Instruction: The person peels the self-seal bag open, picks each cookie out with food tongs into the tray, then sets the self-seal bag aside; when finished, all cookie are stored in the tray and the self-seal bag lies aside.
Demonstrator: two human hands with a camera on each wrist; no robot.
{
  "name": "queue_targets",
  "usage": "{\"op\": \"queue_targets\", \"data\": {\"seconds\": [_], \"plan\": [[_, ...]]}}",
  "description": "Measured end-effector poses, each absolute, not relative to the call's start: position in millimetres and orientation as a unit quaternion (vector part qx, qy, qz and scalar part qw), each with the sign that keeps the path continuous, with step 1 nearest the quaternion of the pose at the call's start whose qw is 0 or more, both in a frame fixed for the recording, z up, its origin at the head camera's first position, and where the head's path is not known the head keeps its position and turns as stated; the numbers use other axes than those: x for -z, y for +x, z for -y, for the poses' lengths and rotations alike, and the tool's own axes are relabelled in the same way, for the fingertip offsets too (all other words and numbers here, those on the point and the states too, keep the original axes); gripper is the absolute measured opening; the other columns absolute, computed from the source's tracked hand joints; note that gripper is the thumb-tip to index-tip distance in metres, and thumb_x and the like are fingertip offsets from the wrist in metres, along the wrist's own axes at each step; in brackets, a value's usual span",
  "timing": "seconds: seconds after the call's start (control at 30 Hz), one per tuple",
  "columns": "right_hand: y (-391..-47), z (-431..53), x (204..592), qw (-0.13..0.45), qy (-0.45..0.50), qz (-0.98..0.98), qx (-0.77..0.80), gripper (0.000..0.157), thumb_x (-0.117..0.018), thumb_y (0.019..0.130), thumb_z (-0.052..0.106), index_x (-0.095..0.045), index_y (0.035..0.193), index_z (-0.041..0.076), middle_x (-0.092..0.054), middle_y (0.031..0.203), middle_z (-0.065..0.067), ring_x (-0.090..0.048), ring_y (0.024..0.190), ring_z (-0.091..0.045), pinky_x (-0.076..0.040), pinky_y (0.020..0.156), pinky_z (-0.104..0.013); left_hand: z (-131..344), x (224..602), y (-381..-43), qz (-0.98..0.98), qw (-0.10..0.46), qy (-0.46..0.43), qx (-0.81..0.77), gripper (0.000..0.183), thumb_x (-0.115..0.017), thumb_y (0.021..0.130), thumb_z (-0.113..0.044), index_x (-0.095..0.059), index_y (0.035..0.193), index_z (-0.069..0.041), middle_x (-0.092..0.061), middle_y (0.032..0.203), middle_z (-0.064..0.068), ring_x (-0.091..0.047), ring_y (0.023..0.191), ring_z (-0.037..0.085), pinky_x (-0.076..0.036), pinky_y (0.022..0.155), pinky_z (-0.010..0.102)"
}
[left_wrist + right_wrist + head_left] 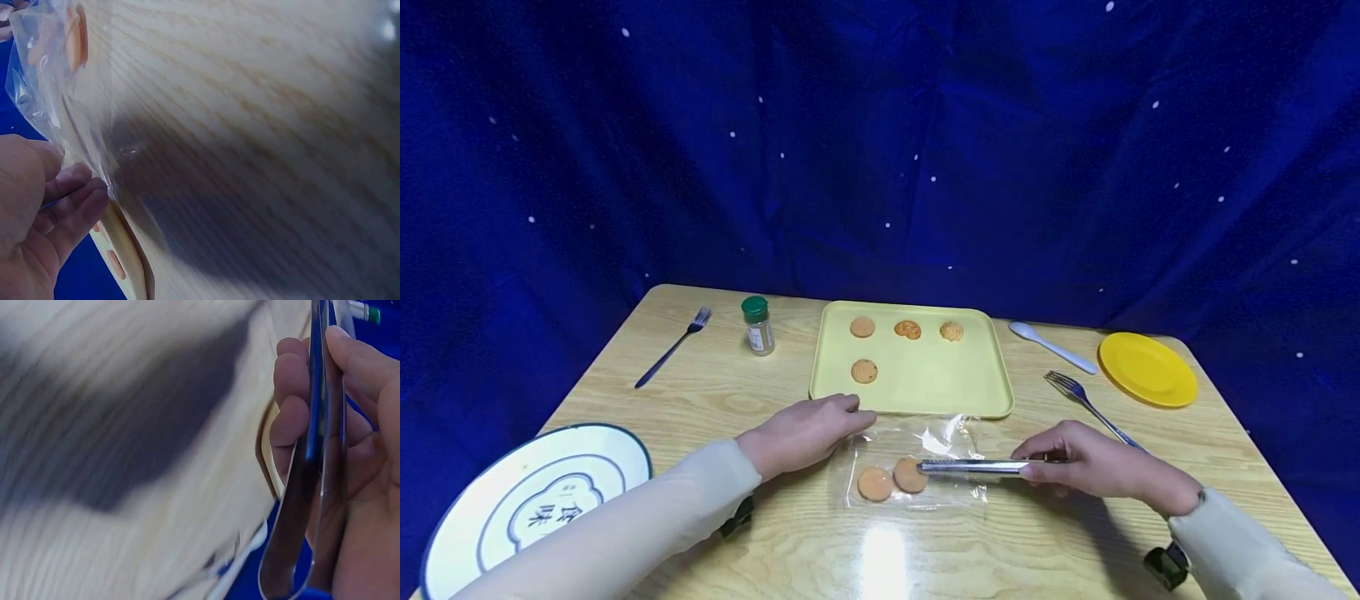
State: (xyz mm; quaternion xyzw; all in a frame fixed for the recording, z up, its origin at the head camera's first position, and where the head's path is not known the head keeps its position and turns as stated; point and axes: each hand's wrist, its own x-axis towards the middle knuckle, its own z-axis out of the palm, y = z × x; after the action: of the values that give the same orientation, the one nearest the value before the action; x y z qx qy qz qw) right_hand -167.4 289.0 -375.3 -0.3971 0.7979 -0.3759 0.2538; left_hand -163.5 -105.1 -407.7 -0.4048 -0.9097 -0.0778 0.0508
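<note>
A clear plastic bag (951,492) lies on the table with two round cookies in it, a left cookie (875,483) and a right cookie (909,477). My left hand (812,431) pinches the upper left edge of the bag, between it and the tray; the left wrist view shows the fingertips at the crinkled film. Metal tongs (973,467) are gripped in my right hand (1078,461), thumb on one arm and fingers on the other. Their tips reach over the bag to the right cookie's edge; whether they clasp it I cannot tell.
Beyond the bag, a pale yellow tray (940,379) bears several cookies. Around it stand a green-capped seasoning bottle (758,329), a left fork (673,350), a white spoon (1052,348), a right fork (1093,408) and a yellow plate (1148,369). A white plate (475,492) sits near left.
</note>
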Motion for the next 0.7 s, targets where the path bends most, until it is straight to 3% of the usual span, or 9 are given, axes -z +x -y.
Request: {"op": "queue_targets", "data": {"seconds": [0.2,0.43,0.57,0.7], "plan": [[-169,-324,356,0.222,-0.384,-0.812,0.38,0.014,-0.056,0.097,0.008,-0.067,0.106,0.008,-0.058,0.07,-0.015,-0.053,0.05,-0.014,-0.045,0.041,-0.026,104,411,-165,0.907,0.052,-0.413,0.07,0.003,-0.056,0.098,-0.017,-0.056,0.097,-0.02,-0.055,0.084,-0.003,-0.051,0.069,0.008,-0.043,0.055,0.019],[-178,-354,328,0.112,-0.331,-0.878,0.326,0.015,-0.06,0.094,0.004,-0.067,0.107,0.006,-0.057,0.067,0.013,-0.053,0.052,-0.006,-0.044,0.043,-0.023,106,409,-165,0.909,0.053,-0.408,0.064,0.005,-0.058,0.098,-0.019,-0.057,0.102,-0.02,-0.056,0.086,-0.003,-0.052,0.069,0.007,-0.044,0.055,0.019],[-189,-346,320,0.048,-0.293,-0.916,0.268,0.014,-0.061,0.095,0.01,-0.069,0.106,0.005,-0.057,0.069,0.014,-0.053,0.054,-0.003,-0.046,0.048,-0.023,105,409,-165,0.91,0.059,-0.407,0.059,0.004,-0.056,0.099,-0.021,-0.057,0.103,-0.02,-0.056,0.085,-0.003,-0.051,0.069,0.007,-0.043,0.054,0.019],[-199,-318,324,-0.016,-0.295,-0.94,0.173,0.012,-0.064,0.093,0.015,-0.072,0.102,0.012,-0.064,0.076,0.011,-0.05,0.058,0.002,-0.045,0.053,-0.021,104,410,-165,0.908,0.065,-0.409,0.06,0.003,-0.054,0.099,-0.022,-0.056,0.1,-0.019,-0.055,0.084,-0.003,-0.048,0.067,0.007,-0.042,0.053,0.018]]}}
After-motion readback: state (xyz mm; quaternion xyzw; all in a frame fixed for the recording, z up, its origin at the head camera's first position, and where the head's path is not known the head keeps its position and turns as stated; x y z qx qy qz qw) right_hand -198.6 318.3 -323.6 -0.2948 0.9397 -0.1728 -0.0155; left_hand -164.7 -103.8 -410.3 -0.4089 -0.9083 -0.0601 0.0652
